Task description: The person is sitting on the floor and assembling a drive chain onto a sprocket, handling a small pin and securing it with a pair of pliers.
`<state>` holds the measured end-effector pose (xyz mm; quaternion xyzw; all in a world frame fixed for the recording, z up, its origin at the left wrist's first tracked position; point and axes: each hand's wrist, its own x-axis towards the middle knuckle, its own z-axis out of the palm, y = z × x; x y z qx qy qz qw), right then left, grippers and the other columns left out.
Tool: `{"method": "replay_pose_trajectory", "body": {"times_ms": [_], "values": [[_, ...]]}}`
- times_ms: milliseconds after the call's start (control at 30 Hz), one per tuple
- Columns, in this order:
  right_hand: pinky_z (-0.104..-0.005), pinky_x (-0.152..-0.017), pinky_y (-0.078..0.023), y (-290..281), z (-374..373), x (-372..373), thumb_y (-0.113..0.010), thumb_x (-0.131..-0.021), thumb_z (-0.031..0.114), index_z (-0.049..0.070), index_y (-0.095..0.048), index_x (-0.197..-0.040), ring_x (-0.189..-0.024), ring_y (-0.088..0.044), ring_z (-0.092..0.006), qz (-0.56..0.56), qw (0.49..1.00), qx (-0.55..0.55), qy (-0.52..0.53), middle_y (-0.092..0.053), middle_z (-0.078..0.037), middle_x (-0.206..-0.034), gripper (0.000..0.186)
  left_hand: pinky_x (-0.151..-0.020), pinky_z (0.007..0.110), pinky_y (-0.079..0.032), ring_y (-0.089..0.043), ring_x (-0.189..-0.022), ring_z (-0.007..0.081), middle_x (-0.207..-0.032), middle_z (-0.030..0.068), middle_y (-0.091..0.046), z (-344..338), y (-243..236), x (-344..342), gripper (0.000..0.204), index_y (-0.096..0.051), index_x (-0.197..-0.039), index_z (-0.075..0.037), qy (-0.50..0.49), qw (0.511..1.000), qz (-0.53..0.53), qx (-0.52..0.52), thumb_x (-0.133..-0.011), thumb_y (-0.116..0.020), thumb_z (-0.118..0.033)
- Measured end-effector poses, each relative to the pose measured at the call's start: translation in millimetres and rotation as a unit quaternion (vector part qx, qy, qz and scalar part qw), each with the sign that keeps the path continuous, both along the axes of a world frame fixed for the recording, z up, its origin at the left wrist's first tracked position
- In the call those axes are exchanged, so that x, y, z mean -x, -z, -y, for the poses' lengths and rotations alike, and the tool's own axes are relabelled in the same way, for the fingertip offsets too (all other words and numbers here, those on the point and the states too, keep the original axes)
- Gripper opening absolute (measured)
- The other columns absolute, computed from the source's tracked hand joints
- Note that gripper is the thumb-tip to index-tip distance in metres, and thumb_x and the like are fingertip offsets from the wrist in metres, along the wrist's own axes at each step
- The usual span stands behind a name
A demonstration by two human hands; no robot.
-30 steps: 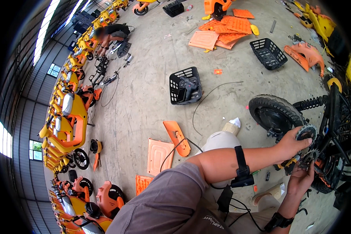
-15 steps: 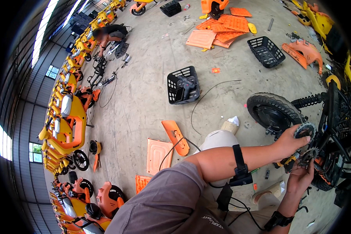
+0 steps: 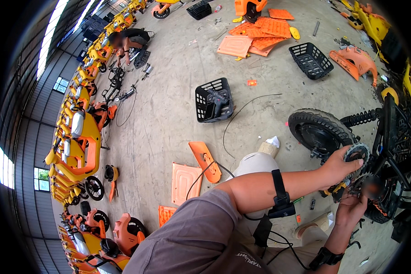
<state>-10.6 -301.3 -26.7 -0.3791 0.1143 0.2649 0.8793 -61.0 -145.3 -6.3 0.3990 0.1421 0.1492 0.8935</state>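
Observation:
My left hand [image 3: 340, 168] reaches across to the right and is closed on a dark toothed metal ring [image 3: 360, 150], its thumb lying over the ring. Just below, my right hand [image 3: 350, 206] is closed with its fingers up against a second, smaller toothed ring [image 3: 361, 179], partly hidden by the fingers and a blurred patch. Both rings are beside the dark frame [image 3: 388, 150] of a stripped scooter, close to its black wheel [image 3: 322, 132] and coil spring shock absorber [image 3: 361, 118].
A black basket [image 3: 197, 104] holding a cordless drill [image 3: 220, 101] stands mid-floor, another basket [image 3: 293, 57] farther right. Orange panels [image 3: 187, 182] lie left of my knee. A thin cable [image 3: 242, 108] crosses the floor. Yellow scooters [image 3: 89, 150] line the left; a person [image 3: 130, 41] bends over parts there.
My hands and the toothed rings stay almost where they were. The person at the far left has shifted their arms slightly.

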Motion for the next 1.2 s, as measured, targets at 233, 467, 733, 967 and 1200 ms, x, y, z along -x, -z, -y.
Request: {"method": "replay_pose_trajectory", "body": {"times_ms": [233,467,733,967,1200], "values": [[-0.0337,-0.092,-0.049,14,4,-7,-0.047,-0.098,0.016,0.002,-0.05,-0.131,-0.109,-0.059,-0.0188,-0.006,1.0,-0.004,-0.008,-0.059,-0.01,-0.125,0.036,-0.089,0.028,-0.046,-0.054,-0.098,0.01,-0.108,0.0034,-0.062,-3,-7,5,0.04,-0.052,-0.123,0.0,0.036,0.997,0.0,-0.075,-0.089,-0.068,-0.014],[-0.0348,-0.097,-0.046,10,-6,2,-0.045,-0.099,0.017,0.0,-0.052,-0.125,-0.112,-0.058,-0.0192,-0.022,1.0,-0.006,0.006,-0.059,-0.01,-0.125,0.032,-0.087,0.026,-0.046,-0.052,-0.095,0.0079,-0.104,0.0021,-0.062,-5,-13,7,0.038,-0.054,-0.121,0.001,0.022,0.992,0.084,-0.093,-0.089,-0.068,-0.014],[-0.0343,-0.097,-0.045,6,-14,2,-0.048,-0.098,0.016,0.0,-0.052,-0.125,-0.112,-0.057,-0.0179,-0.025,0.997,-0.033,-0.064,-0.059,-0.01,-0.126,0.032,-0.087,0.026,-0.046,-0.052,-0.095,0.0078,-0.104,0.0015,-0.061,-11,-14,3,0.037,-0.054,-0.121,0.0,0.017,0.989,0.071,-0.126,-0.088,-0.068,-0.013],[-0.0343,-0.096,-0.044,14,-15,-4,-0.05,-0.097,0.019,0.005,-0.053,-0.125,-0.114,-0.056,-0.0174,-0.033,0.997,-0.015,-0.07,-0.059,-0.009,-0.126,0.032,-0.087,0.026,-0.047,-0.053,-0.096,0.0077,-0.105,0.0016,-0.062,-16,-14,1,0.036,-0.056,-0.12,0.0,0.012,0.992,0.088,-0.091,-0.088,-0.068,-0.012],[-0.0381,-0.098,-0.044,8,-28,-5,-0.05,-0.097,0.019,0.009,-0.053,-0.126,-0.115,-0.056,-0.019,-0.081,0.996,-0.018,-0.031,-0.058,-0.007,-0.127,0.03,-0.089,0.029,-0.047,-0.056,-0.097,0.0103,-0.106,0.0044,-0.064,-28,-22,4,0.042,-0.055,-0.123,0.0,0.054,0.975,0.074,-0.202,-0.085,-0.07,-0.012]]}}
